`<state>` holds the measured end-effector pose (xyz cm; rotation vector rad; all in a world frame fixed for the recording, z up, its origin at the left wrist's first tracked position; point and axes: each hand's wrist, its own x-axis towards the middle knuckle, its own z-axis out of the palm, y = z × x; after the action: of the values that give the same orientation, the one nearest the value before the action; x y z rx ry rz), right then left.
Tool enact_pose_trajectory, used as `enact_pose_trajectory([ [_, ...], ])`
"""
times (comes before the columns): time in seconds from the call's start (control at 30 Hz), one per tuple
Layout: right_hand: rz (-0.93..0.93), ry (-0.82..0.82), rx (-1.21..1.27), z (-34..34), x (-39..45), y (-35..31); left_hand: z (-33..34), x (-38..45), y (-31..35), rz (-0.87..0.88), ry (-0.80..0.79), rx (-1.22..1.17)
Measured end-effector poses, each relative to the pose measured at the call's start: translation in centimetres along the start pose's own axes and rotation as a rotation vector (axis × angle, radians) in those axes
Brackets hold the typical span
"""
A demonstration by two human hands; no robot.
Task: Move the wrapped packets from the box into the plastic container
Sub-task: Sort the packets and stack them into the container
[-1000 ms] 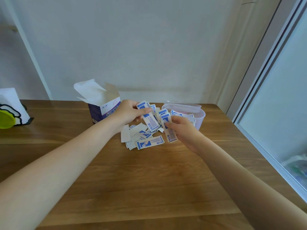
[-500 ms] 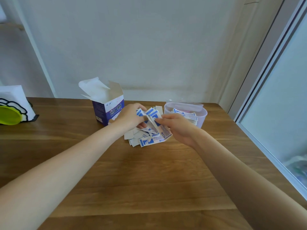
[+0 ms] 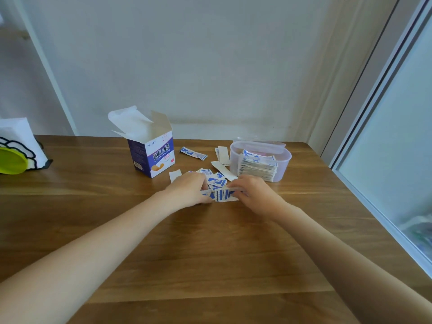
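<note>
Both hands are closed from opposite sides on one small sheaf of wrapped packets [image 3: 222, 194], squared up on edge against the table [image 3: 210, 253]: the left hand [image 3: 187, 187] curls its fingers over the sheaf's left end, the right hand [image 3: 251, 189] pinches its right end, so the sheaf's long axis runs left to right between them. Just beyond the hands, further loose packets [image 3: 216, 177] lie flat and overlapping (how many sit under the palms cannot be told), with single strays [image 3: 193, 153] farther back. The plastic container [image 3: 284, 160] stands just beyond and to the right of the right hand, open at the top and already holding an upright stack of packets [image 3: 257, 166]; it lies nearer the right hand than the left, so the transfer probably falls to the right. The box [image 3: 154, 157] stands open-flapped beyond the left hand, apart from the pile; its inside is not visible.
</note>
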<state>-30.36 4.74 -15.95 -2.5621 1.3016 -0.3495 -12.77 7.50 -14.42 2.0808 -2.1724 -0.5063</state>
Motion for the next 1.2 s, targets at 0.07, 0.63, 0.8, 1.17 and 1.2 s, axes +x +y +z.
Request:
enact_pose_trajectory([
  [0.07,-0.020,0.021,0.039,-0.3,0.1,0.0,-0.1,0.2,-0.2,-0.007,-0.025,-0.035],
  [0.63,-0.009,0.028,0.027,-1.0,-0.4,-0.8,-0.4,-0.3,-0.3,0.085,-0.110,-0.144],
  [0.8,-0.094,-0.021,-0.089,-0.7,-1.0,-0.3,0.4,-0.6,0.3,0.115,-0.033,-0.233],
  [1.17,0.055,-0.083,-0.113,-1.6,-2.0,0.4,1.5,-1.7,1.6,0.180,0.084,-0.131],
  [1.2,0.100,-0.109,-0.123,-1.8,-2.0,0.8,1.4,-1.8,1.6,0.175,0.082,-0.138],
])
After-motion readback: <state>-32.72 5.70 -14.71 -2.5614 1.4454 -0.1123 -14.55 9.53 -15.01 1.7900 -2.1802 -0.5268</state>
